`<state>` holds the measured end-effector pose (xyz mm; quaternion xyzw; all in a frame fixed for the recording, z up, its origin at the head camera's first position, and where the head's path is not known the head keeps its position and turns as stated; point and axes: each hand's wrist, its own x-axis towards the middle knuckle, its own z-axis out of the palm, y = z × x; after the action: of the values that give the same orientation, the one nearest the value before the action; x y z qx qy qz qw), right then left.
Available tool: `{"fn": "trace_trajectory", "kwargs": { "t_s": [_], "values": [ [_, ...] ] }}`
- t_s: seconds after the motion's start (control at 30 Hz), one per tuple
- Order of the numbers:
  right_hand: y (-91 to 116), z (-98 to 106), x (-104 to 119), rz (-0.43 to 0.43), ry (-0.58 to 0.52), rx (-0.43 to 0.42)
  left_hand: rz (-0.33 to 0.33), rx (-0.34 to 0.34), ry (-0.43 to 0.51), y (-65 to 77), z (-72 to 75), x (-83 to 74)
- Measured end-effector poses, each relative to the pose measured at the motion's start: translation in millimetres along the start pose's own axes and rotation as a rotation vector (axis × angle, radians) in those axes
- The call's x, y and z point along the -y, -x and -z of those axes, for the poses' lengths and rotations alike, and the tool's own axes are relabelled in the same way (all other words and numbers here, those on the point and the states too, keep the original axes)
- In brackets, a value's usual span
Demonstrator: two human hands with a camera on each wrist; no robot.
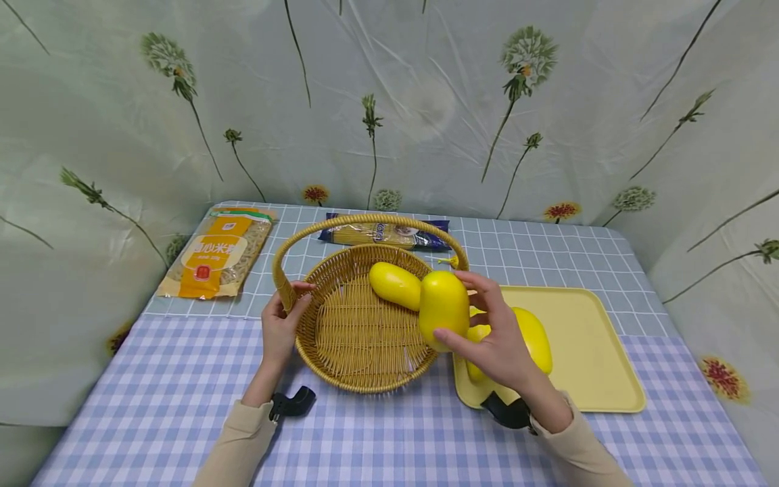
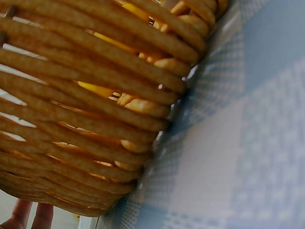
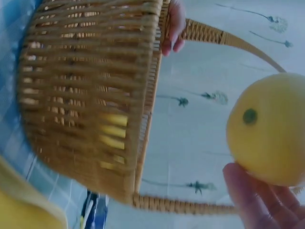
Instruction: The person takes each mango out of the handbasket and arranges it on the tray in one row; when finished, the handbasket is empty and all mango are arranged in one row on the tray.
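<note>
A woven wicker basket (image 1: 341, 365) with an arched handle sits mid-table; one yellow oval fruit (image 1: 394, 285) lies inside it. My left hand (image 1: 281, 323) grips the basket's left rim where the handle joins. Over the basket's right rim, my right hand (image 1: 489, 331) holds a second yellow fruit (image 1: 443, 308), seen in the right wrist view as a yellow fruit (image 3: 269, 136) with fingertips (image 3: 248, 191) under it. A third yellow fruit (image 1: 535, 335) lies on the yellow tray (image 1: 596, 352), partly hidden behind my right hand. The left wrist view shows only the basket wall (image 2: 95, 105) and two fingers (image 2: 28, 217).
A packet of macaroni (image 1: 216, 253) lies at the back left and a packet of spaghetti (image 1: 383, 233) behind the basket. The checked tablecloth (image 1: 182, 406) ends at a floral curtain on the far side and both sides.
</note>
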<state>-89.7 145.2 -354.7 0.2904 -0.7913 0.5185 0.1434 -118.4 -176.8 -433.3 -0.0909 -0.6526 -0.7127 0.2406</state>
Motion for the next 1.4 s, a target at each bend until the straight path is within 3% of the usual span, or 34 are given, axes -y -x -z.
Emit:
{"fn": "trace_trajectory", "kwargs": {
  "t_s": [0.13,0.43,0.93,1.13,1.4],
  "values": [
    [8,13,3,-0.018,0.062,-0.055,0.001,0.001,-0.003,0.8,-1.9,-3.1],
    [25,38,-19,-0.111,0.132,-0.213,0.002,-0.009,-0.017,0.7,-2.1,-4.3],
    [41,88,-49,-0.507,0.122,-0.406,0.01,-0.007,-0.029,0.6,-2.7,-5.2],
    [50,105,-67,-0.643,0.217,-0.398,-0.005,-0.002,-0.02,0.4,-2.2,-3.9],
    [70,122,-109,-0.737,0.299,-0.318,0.008,-0.004,-0.004,0.3,-0.4,-1.3]
  ]
}}
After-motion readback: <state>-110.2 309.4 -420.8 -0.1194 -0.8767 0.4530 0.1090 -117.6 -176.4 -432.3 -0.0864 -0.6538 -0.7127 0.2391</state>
